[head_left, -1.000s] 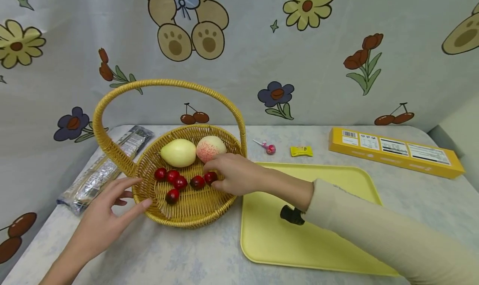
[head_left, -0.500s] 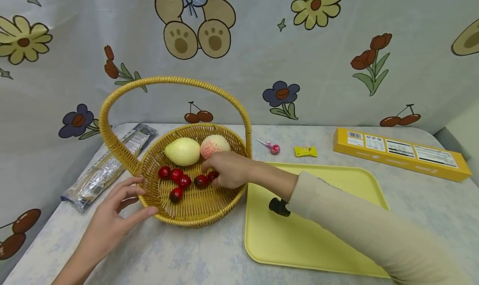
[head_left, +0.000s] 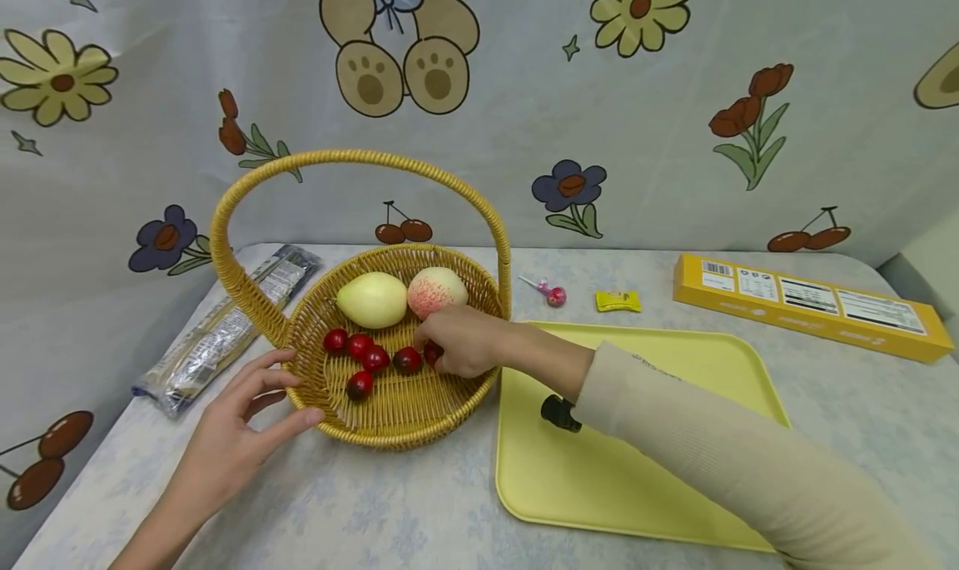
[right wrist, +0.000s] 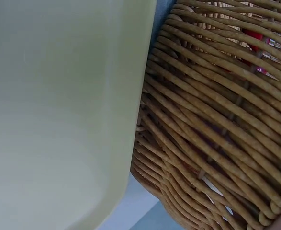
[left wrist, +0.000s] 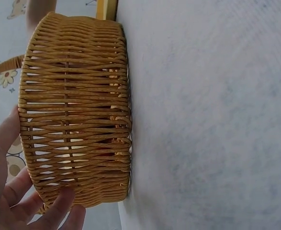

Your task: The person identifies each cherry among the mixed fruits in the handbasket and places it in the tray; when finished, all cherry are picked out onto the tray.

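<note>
In the head view, a wicker basket (head_left: 404, 439) with a tall handle stands on the left of the worktop (head_left: 360, 512), just beside a pale yellow tray (head_left: 622, 487) to its right. The left hand (head_left: 234, 439) is at the basket's left near side, its grip spread wide, thumb and fingertips at the rim. The right hand (head_left: 464, 341) reaches in over the right rim; its grip is nearly closed, finger and thumb curled about the rightmost red fruit (head_left: 432, 353), which is partly hidden. Five other red fruits (head_left: 376, 358) lie to its left, with a pale yellow fruit (head_left: 372, 300) and a pink-speckled peach (head_left: 437, 292) at the far side. A plastic packet (head_left: 225, 330) lies left of the basket; a lollipop (head_left: 555, 296), a yellow sweet (head_left: 618, 301) and an orange box (head_left: 809, 304) lie far right. From the left wrist, the thumb meets the rim and fingers lie against the outer weave. From the right wrist, tray and basket wall show side by side; the grip cannot be judged there.
</note>
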`<state>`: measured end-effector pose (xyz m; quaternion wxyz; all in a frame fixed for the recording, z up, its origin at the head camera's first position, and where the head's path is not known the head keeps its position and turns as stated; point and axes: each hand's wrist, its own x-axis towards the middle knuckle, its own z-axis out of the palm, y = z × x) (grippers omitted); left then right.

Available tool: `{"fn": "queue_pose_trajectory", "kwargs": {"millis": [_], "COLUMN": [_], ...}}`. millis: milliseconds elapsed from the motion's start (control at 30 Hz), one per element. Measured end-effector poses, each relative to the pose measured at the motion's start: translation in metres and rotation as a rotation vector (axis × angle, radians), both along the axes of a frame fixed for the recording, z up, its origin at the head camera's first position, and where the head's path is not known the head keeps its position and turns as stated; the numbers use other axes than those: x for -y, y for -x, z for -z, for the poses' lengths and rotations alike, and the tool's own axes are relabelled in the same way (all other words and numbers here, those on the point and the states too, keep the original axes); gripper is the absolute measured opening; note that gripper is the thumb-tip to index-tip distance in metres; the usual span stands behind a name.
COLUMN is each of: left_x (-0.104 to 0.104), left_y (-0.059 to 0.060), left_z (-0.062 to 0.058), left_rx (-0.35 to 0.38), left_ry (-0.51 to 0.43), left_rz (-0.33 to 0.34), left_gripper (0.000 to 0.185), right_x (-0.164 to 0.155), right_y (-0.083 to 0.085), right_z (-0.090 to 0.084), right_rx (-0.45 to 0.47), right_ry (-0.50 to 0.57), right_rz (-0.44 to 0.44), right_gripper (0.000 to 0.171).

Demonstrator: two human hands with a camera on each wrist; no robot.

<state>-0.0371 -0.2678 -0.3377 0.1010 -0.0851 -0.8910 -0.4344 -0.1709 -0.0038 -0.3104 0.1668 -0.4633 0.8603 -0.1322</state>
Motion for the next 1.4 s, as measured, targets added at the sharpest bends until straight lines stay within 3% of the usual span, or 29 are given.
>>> {"fn": "queue_pose_trajectory", "kwargs": {"millis": [433, 667, 867, 1033, 1233, 1400], "left_x": [0.000, -0.001, -0.001, -0.002, -0.002, -0.006], "left_y": [-0.001, 0.000, -0.001, 0.000, -0.003, -0.008], "left_z": [0.000, 0.000, -0.001, -0.002, -0.005, -0.006], "left_rx": [0.013, 0.021, 0.028, 0.041, 0.102, 0.120], "left_ry": [0.014, 0.017, 0.015, 0.021, 0.131, 0.245], "left_rz": [-0.008, -0.010, 0.000, 0.004, 0.007, -0.003], "left_gripper": [0.027, 0.027, 0.026, 0.026, 0.029, 0.043], "right_x": [-0.011, -0.035, -0.063, -0.088, -0.119, -0.140], "right_y": [-0.007, -0.025, -0.044, -0.055, -0.064, -0.067], "right_z": [-0.009, -0.020, -0.029, -0.030, -0.018, -0.006], "right_rx": [-0.015, -0.042, -0.028, -0.013, -0.003, 0.039], "right_ry": [0.141, 0.296, 0.391, 0.547, 0.692, 0.678], "right_rz": [0.005, 0.022, 0.075, 0.087, 0.081, 0.171], "right_gripper": [0.016, 0.015, 0.026, 0.027, 0.024, 0.028]}}
